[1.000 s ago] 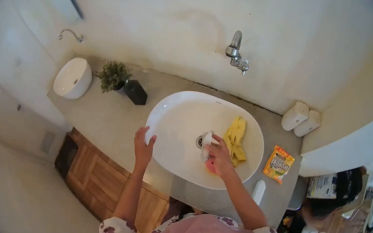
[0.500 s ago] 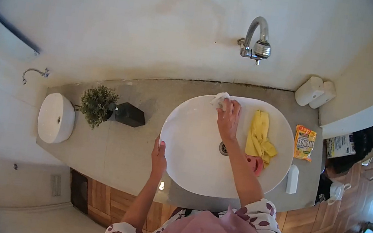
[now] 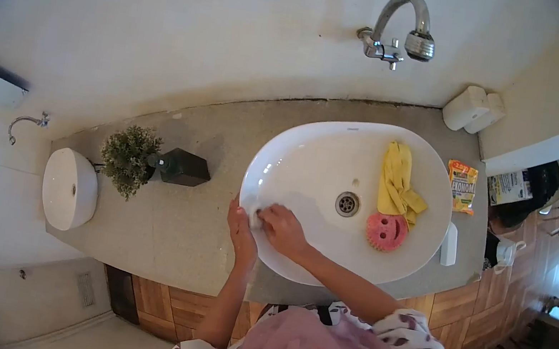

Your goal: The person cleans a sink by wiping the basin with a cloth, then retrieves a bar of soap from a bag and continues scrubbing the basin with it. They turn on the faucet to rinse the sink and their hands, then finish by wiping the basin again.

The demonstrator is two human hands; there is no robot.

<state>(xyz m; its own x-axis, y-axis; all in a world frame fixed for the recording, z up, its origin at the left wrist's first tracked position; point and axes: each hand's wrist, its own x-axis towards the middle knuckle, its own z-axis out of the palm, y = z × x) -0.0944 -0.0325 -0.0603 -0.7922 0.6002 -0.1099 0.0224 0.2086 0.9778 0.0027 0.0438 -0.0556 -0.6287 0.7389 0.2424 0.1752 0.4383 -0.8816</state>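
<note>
My right hand (image 3: 284,231) is closed and pressed against the left inner wall of the white basin (image 3: 294,267). A crumpled white wad, tissue or cloth, is mostly hidden under its fingers (image 3: 266,217). Outside that same wall, my left hand (image 3: 242,234) lies along the rim with its fingers stretched out. A yellow rubber glove or cloth (image 3: 396,177) drapes the basin's right side. Below it lies a pink sponge (image 3: 386,232) with cut-out holes, right of the metal drain (image 3: 346,204).
A chrome faucet (image 3: 402,30) juts from the wall above. Left on the counter (image 3: 191,233) stand a dark bottle (image 3: 184,167) and a potted plant (image 3: 128,160); farther off is a second basin (image 3: 71,190). An orange packet (image 3: 462,187) and a white bar-shaped item (image 3: 450,245) lie to the right.
My right hand has moved from the basin's back rim down to its left inner wall, beside my left hand. The pink sponge and drain are now uncovered. The camera view has shifted slightly.
</note>
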